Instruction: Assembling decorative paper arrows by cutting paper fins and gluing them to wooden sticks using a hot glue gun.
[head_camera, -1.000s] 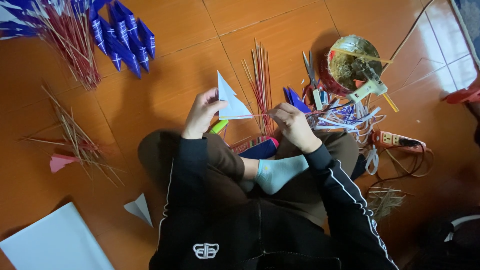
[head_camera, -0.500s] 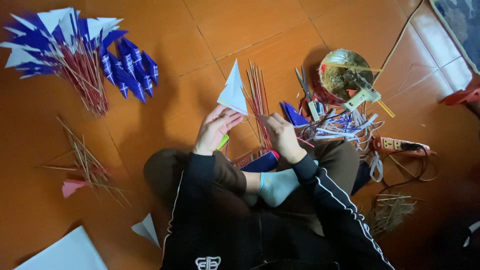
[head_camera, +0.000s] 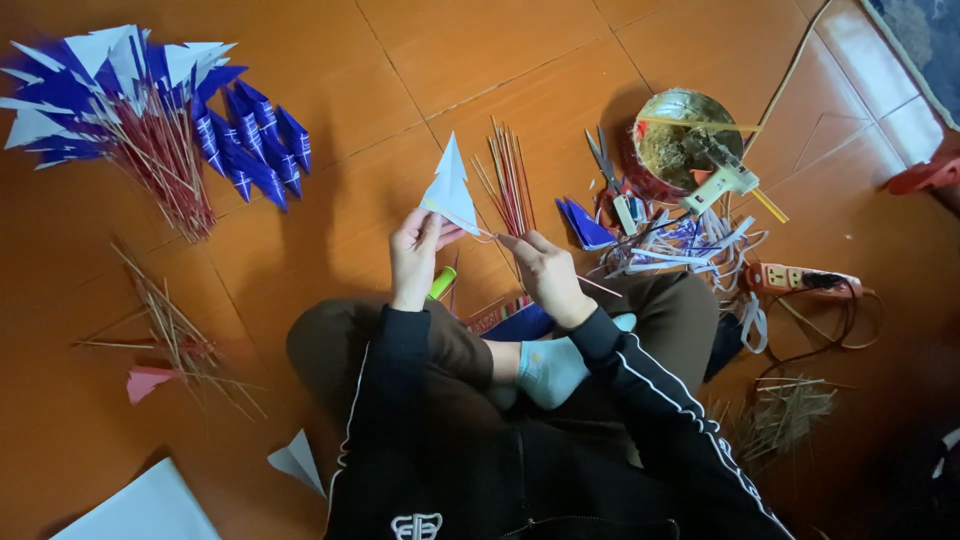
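Head view, left hand: the left hand (head_camera: 415, 258) pinches the lower edge of a white paper triangle (head_camera: 450, 188), fingers closed on it so the tip stands up and away from the lap.
Head view, right hand: the right hand (head_camera: 545, 272) is narrowed around a thin stick (head_camera: 487, 235) that runs toward the triangle's bottom corner; paper and stick meet between the two hands, held level so the edge lines up with the stick.
Paper triangle: above the person's knees, over the orange tile floor (head_camera: 450, 60), just left of a loose bundle of red sticks (head_camera: 512, 180).
Within reach: scissors (head_camera: 603, 160), a glue gun (head_camera: 722, 183) resting across a round bowl (head_camera: 685, 135), and a power strip (head_camera: 800, 280) lie to the right, near the working hand.
Finished pile: blue and white flags (head_camera: 150, 110) on sticks lie fanned at upper left, well apart.
Spare stock: bare sticks (head_camera: 170, 330) and white paper (head_camera: 140, 505) lie at the left.
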